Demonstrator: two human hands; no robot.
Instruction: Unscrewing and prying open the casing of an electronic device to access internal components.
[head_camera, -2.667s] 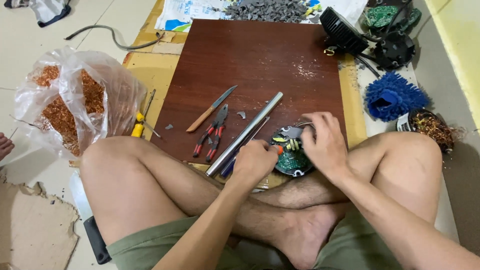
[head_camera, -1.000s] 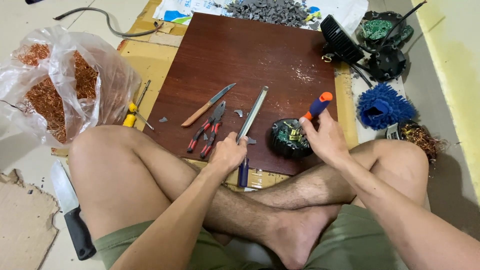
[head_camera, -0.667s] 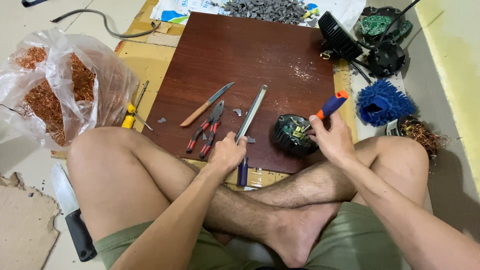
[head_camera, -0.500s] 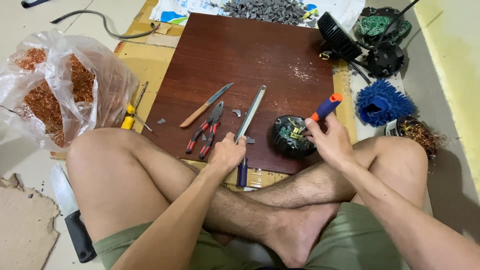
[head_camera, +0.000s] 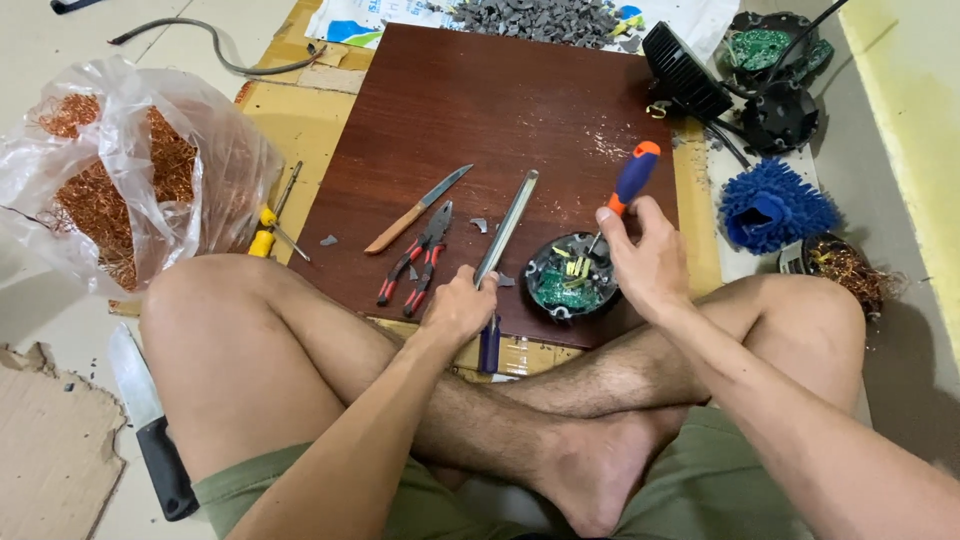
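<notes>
— What are my hands doing?

— I see my right hand (head_camera: 650, 265) gripping a screwdriver (head_camera: 628, 188) with a blue and orange handle. Its tip sits in the round black case (head_camera: 568, 277) with a green board inside, on the brown desk (head_camera: 500, 110). My left hand (head_camera: 458, 308) is closed on the long metal file (head_camera: 505, 230).

— And nearby?

— Red pliers (head_camera: 418, 260) and a knife (head_camera: 415, 210) lie just left. A bag of copper wire (head_camera: 110, 180) sits far left on the floor.

You get even, bright, soft light with only weak shadows under your legs. The wooden board (head_camera: 500, 130) shows mild glare, and the edges bend slightly; the picture is sharp.
</notes>
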